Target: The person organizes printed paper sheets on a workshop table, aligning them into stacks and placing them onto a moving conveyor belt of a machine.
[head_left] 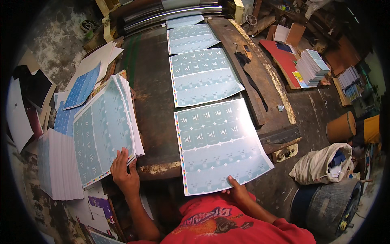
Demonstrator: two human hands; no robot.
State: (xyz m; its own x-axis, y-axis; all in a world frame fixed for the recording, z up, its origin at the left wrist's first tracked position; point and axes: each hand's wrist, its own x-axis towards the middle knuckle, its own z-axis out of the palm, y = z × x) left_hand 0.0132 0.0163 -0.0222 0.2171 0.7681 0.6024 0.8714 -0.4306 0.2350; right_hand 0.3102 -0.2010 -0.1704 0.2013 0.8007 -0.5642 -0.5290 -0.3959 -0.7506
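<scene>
A glossy light-blue printed sheet (219,142), with rows of darker label shapes, lies at the near end of the dark machine table. My right hand (237,191) pinches its near edge, thumb on top and fingers hidden beneath. To the left, a tilted pile of similar printed sheets (101,134) leans over the table's side, its pages fanned at the right edge. My left hand (125,171) rests at the pile's near corner, fingers stretched over the paper and thumb apart. Farther up the table, another sheet (205,77) and a smaller-looking one (189,38) lie in line.
Shiny metal rollers (174,14) cross the table's far end. A long wooden bar (248,89) runs along its right side. At left stands a thick paper stack (61,166). On the right are a red board (276,61), a stack of prints (310,67), a cloth sack (321,164) and a drum (329,207).
</scene>
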